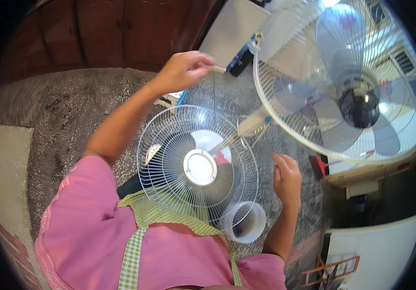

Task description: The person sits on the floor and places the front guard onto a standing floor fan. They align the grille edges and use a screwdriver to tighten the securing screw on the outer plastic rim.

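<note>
My left hand (pixel 186 71) is raised at the upper middle, its fingers closed around a short pale stick-like piece (pixel 218 69). The piece meets a dark blue object (pixel 241 59), whose kind I cannot make out. My right hand (pixel 287 178) hangs to the right with loosely bent fingers, thumb and index finger apart, nothing visible in it. Between my arms, a round white wire fan guard (pixel 200 167) with a white centre disc lies over my lap, touched by neither hand. At the upper right stands a fan (pixel 360 107) with translucent bluish blades and a white wire cage.
A white bucket (pixel 247 223) with dark contents stands near my right forearm, partly under the guard's edge. A pale fan stem (pixel 254 123) rises beyond the guard. A red brush-like thing (pixel 318 166) lies at right, near a wooden rack (pixel 331 270). Dark red cabinets (pixel 106 34) line the back.
</note>
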A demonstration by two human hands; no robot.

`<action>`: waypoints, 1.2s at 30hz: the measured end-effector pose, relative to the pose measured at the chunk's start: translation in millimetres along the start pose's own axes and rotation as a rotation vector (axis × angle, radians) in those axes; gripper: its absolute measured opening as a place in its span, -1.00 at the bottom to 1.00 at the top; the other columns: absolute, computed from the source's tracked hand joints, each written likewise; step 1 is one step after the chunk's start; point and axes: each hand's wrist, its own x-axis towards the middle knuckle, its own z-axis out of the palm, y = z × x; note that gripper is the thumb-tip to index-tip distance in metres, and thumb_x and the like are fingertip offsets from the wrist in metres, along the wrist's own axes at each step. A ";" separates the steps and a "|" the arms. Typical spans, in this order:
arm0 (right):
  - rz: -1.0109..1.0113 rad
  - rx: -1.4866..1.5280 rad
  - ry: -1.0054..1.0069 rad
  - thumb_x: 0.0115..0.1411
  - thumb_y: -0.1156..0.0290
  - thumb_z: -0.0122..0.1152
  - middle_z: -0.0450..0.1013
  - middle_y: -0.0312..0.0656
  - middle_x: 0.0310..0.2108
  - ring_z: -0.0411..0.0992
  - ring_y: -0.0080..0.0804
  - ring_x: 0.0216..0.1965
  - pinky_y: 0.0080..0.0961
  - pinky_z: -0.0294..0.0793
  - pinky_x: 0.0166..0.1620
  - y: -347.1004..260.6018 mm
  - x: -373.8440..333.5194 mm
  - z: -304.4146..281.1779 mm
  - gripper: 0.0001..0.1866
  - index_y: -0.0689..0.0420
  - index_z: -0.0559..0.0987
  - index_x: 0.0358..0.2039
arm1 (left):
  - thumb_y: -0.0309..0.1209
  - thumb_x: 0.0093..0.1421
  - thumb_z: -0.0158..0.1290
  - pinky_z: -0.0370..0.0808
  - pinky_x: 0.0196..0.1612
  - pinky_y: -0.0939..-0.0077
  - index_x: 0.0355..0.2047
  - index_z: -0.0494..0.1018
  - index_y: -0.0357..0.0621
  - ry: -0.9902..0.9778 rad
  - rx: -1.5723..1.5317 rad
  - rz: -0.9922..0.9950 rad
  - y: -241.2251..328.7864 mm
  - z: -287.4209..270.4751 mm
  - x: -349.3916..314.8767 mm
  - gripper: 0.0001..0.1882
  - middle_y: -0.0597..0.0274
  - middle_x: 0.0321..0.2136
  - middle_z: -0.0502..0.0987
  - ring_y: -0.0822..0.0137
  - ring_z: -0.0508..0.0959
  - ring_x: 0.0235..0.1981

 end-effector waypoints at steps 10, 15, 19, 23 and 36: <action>0.383 -0.018 -0.529 -0.22 0.43 0.27 0.09 0.04 0.07 0.12 -0.05 0.06 -0.33 0.20 0.03 46.7 -139.7 67.0 -0.35 -0.14 0.32 -0.03 | -0.56 -0.20 0.10 0.20 0.08 0.30 -0.12 0.36 0.28 -0.873 0.460 -0.212 -70.6 -36.1 -119.5 -0.42 0.05 0.11 0.05 -0.01 0.14 0.09; 0.396 0.249 -0.342 -0.42 0.13 0.42 0.10 0.03 0.07 0.10 0.02 0.07 -0.23 0.12 0.07 61.3 -148.8 70.0 -0.42 0.00 0.47 -0.29 | -0.11 -0.42 0.26 0.07 0.12 0.13 -0.42 0.46 0.11 -0.777 0.445 0.133 -65.0 -41.1 -103.0 -0.54 0.06 0.10 0.08 -0.13 -0.02 0.14; 0.464 0.410 -0.252 -0.40 0.20 0.42 0.17 -0.01 0.03 0.14 -0.14 0.06 -0.34 0.10 0.08 77.7 -145.5 45.2 -0.41 0.02 0.45 -0.26 | -0.11 -0.40 0.28 0.06 0.12 0.23 -0.43 0.47 0.04 -0.887 0.206 0.063 -58.1 -43.5 -74.0 -0.53 0.10 0.06 0.15 0.05 0.04 0.13; 0.667 0.825 0.009 -0.21 0.48 0.14 0.23 -0.07 -0.02 0.24 -0.32 -0.04 -0.47 0.14 0.05 102.7 -164.0 34.6 -0.55 0.13 0.39 -0.19 | -0.18 -0.16 0.20 0.35 -0.14 0.51 -0.29 0.42 -0.22 -0.734 -0.517 -0.425 -22.6 -17.6 -61.3 -0.53 0.20 -0.29 0.45 0.35 0.44 -0.23; 0.672 1.606 1.072 -0.12 -0.42 -0.30 0.00 -0.17 0.15 -0.02 -0.22 0.15 -0.15 -0.06 0.16 43.2 -148.7 7.9 -0.06 -0.01 0.01 0.15 | -0.25 -0.08 0.14 0.32 -0.55 0.72 -0.56 0.38 -0.21 -0.246 -1.039 -0.122 136.7 15.0 -26.9 -0.72 0.37 -0.66 0.37 0.58 0.35 -0.65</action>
